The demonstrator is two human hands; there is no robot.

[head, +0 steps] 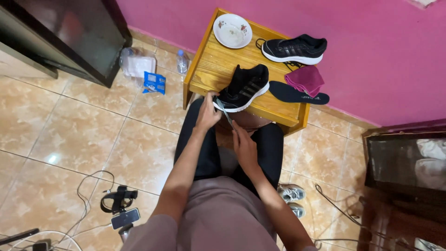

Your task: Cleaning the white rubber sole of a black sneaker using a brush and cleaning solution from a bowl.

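A white plate (232,30) sits on the wooden table (211,69), a second black shoe (294,49) beside a pink cloth (305,79); a plastic bottle (182,62) stands on the tiled floor (69,135).

There is 1 camera, worn on the person's head. It looks almost straight down, past the lap and arms, to the small wooden table (210,69) and tiled floor (69,139). The hands are close; the pink wall (362,56) is farther off.

Hands (207,113) (244,146) on shoe (244,87), wooden table (211,69)
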